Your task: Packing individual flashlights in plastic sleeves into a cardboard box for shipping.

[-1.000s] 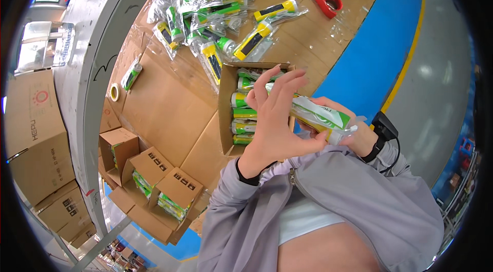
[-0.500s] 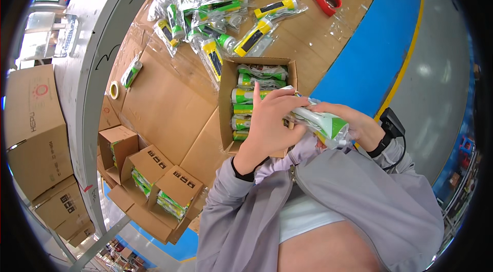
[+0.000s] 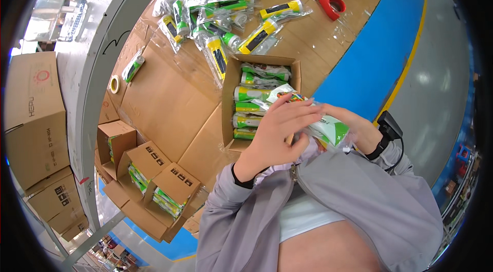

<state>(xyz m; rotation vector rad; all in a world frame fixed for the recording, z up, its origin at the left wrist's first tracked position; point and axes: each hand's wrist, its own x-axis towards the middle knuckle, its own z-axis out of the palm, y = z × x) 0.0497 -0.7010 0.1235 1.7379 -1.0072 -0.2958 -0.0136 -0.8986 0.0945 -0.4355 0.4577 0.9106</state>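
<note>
A bagged flashlight [image 3: 331, 129], white and green in clear plastic, lies tilted in my right hand [image 3: 357, 127]. That hand is closed round it, with some fingers hidden beneath. My left hand [image 3: 272, 141] is over the bag's upper end, its fingers stretched out across the plastic and its thumb apart. Just beyond my hands stands an open cardboard box [image 3: 229, 107]. Inside it, several green and yellow bagged flashlights [image 3: 251, 93] lie in a row. The white, printed end of the held package overlaps the box's right side.
A pile of bagged flashlights [image 3: 221, 2] covers the table's far part. Right of it lies a red tape dispenser [image 3: 328, 4]. A tape roll [image 3: 114, 84] and one bagged flashlight [image 3: 133, 68] lie at left. Filled cartons [image 3: 154, 179] stand lower left, beside a grey metal post [image 3: 91, 92].
My left fingers have straightened and spread over the bag, where they were bent round it before. The bag's white printed end now shows above my left hand. My right hand stays nearly in place.
</note>
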